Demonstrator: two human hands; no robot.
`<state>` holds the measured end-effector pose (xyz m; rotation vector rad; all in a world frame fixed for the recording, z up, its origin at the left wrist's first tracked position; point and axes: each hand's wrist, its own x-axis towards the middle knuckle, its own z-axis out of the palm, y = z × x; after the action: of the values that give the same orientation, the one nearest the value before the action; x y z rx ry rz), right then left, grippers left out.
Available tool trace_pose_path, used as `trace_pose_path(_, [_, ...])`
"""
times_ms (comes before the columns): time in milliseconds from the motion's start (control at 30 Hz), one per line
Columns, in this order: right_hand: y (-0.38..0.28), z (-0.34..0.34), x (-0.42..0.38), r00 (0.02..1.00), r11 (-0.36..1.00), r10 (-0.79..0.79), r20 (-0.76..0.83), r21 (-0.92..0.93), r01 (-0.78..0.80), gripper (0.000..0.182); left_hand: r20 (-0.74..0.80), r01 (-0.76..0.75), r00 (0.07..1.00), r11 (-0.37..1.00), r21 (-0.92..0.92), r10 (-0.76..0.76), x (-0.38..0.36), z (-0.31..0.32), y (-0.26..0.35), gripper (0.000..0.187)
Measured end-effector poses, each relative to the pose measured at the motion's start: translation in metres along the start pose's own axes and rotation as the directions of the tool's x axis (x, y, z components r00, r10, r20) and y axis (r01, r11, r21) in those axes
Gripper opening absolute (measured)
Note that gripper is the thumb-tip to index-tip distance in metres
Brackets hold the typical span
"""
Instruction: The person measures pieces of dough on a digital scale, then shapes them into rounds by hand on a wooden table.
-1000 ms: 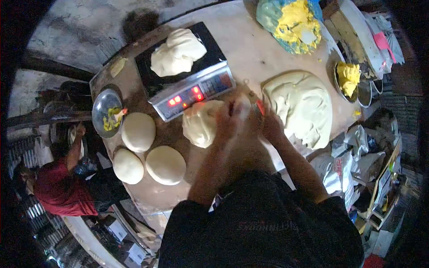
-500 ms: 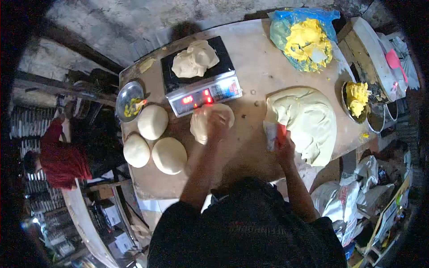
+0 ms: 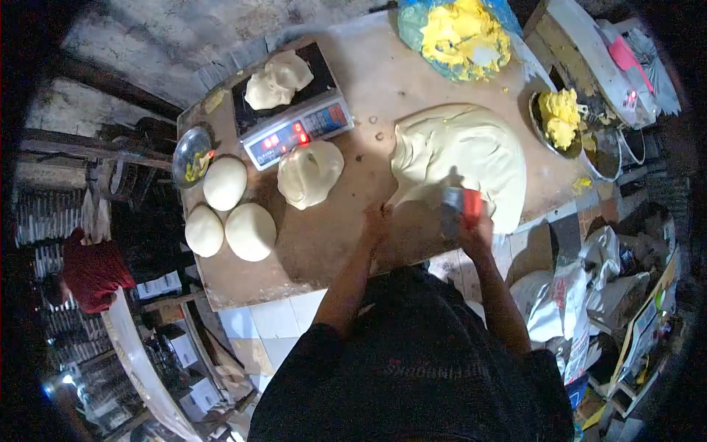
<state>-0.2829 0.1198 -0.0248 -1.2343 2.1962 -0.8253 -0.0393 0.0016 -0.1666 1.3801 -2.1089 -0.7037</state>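
My right hand (image 3: 476,234) is wrapped round the red handle of a scraper (image 3: 471,206), its grey blade turned left, over the lower edge of a large dough mass (image 3: 471,151). My left hand (image 3: 378,219) is at the lower left corner of that mass; its fingers are dark and smeared, so their pose is unclear. A loose dough piece (image 3: 310,174) lies on the table in front of the scale (image 3: 298,136). Another dough piece (image 3: 278,79) sits on the scale's black plate. Three smooth dough balls, one of them nearest the front (image 3: 250,232), stand at the left.
The wooden table (image 3: 331,250) carries a metal bowl (image 3: 193,157) at its left edge. Yellow fat (image 3: 465,38) lies on blue plastic at the back, with more in a bowl (image 3: 560,118) at the right. White sacks (image 3: 552,309) stand below right. A red cloth (image 3: 94,272) is at far left.
My left hand has left the loose dough piece and moved right to the large mass. The scraper has swung up against the mass's lower edge. The whole view has shifted.
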Motion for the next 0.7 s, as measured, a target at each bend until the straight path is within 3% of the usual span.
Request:
trace_pose_path(67, [-0.011, 0.035, 0.004, 0.983, 0.980, -0.161, 0.086, -0.103, 0.169, 0.042, 0.031, 0.052, 0.998, 0.997, 0.055, -0.054, -0.010, -0.030, 0.024, 0.030])
trace_pose_path(100, [-0.026, 0.044, 0.007, 0.983, 0.980, -0.160, 0.088, -0.103, 0.168, 0.042, 0.138, 0.141, 0.983, 0.977, -0.158, -0.120, 0.001, -0.038, 0.026, 0.027])
trace_pose_path(133, [-0.046, 0.051, 0.011, 0.950, 0.947, -0.310, -0.028, -0.096, 0.306, 0.046, 0.250, 0.245, 0.955, 0.904, -0.351, -0.162, 0.010, -0.051, 0.029, 0.025])
trace_pose_path(167, [-0.064, 0.057, 0.018, 0.878, 0.890, -0.455, -0.147, -0.103, 0.444, 0.050, 0.240, 0.243, 0.957, 0.905, -0.349, -0.164, 0.020, -0.066, 0.031, 0.025])
trace_pose_path(200, [-0.074, 0.061, 0.023, 0.872, 0.885, -0.466, -0.147, -0.098, 0.456, 0.050, 0.081, 0.182, 0.983, 0.900, -0.395, -0.163, 0.032, -0.084, 0.033, 0.022])
trace_pose_path(233, [-0.078, 0.061, 0.025, 0.917, 0.912, -0.390, -0.081, -0.168, 0.373, 0.052, -0.081, 0.112, 0.984, 0.896, -0.429, -0.161, 0.047, -0.107, 0.035, 0.019])
trace_pose_path(267, [-0.080, 0.063, 0.028, 0.952, 0.925, -0.305, -0.022, -0.244, 0.290, 0.054, -0.126, 0.140, 0.974, 0.940, -0.310, -0.187, 0.071, -0.148, 0.037, 0.019])
trace_pose_path(300, [-0.075, 0.065, 0.031, 0.933, 0.917, -0.351, -0.082, -0.234, 0.325, 0.055, -0.175, 0.175, 0.962, 0.966, -0.190, -0.209, 0.100, -0.195, 0.030, 0.019])
trace_pose_path(333, [-0.084, 0.071, 0.039, 0.916, 0.907, -0.386, -0.110, -0.230, 0.354, 0.055, -0.421, 0.064, 0.906, 0.996, 0.055, -0.035, 0.128, -0.231, 0.011, 0.014])
trace_pose_path(367, [-0.094, 0.076, 0.046, 0.898, 0.895, -0.419, -0.137, -0.228, 0.383, 0.055, -0.371, 0.097, 0.925, 0.995, 0.019, -0.083, 0.156, -0.264, -0.016, 0.016])
trace_pose_path(400, [-0.114, 0.074, 0.053, 0.973, 0.976, -0.203, -0.114, -0.101, 0.192, 0.052, -0.478, 0.167, 0.869, 0.985, 0.040, -0.127, 0.180, -0.298, -0.016, 0.015])
trace_pose_path(433, [-0.132, 0.077, 0.063, 0.998, 1.000, 0.024, -0.059, 0.014, -0.024, 0.049, -0.516, 0.139, 0.846, 0.990, -0.033, -0.136, 0.206, -0.316, -0.039, 0.020])
trace_pose_path(467, [-0.140, 0.095, 0.074, 0.998, 1.000, 0.018, -0.057, 0.007, -0.017, 0.049, -0.528, 0.211, 0.839, 0.974, 0.087, -0.135, 0.226, -0.328, -0.066, 0.026])
trace_pose_path(533, [-0.171, 0.133, 0.091, 0.982, 0.985, -0.174, -0.070, 0.003, 0.174, 0.033, -0.540, 0.339, 0.816, 0.927, 0.160, -0.205, 0.261, -0.327, -0.116, 0.027])
trace_pose_path(600, [-0.242, 0.157, 0.113, 0.951, 0.951, -0.288, -0.108, 0.086, 0.298, 0.026, -0.485, 0.349, 0.840, 0.927, 0.137, -0.244, 0.278, -0.321, -0.124, 0.030])
trace_pose_path(633, [-0.273, 0.163, 0.125, 0.985, 0.987, -0.152, 0.077, 0.058, 0.148, 0.035, -0.423, 0.361, 0.862, 0.924, 0.124, -0.280, 0.282, -0.321, -0.122, 0.033])
trace_pose_path(667, [-0.305, 0.174, 0.136, 0.926, 0.896, -0.373, -0.064, 0.234, 0.377, 0.042, -0.414, 0.360, 0.864, 0.926, 0.113, -0.286, 0.282, -0.322, -0.125, 0.033])
trace_pose_path(700, [-0.315, 0.191, 0.154, 0.919, 0.913, -0.395, -0.012, 0.105, 0.394, 0.047, -0.421, 0.336, 0.857, 0.942, 0.016, -0.299, 0.278, -0.324, -0.127, 0.033])
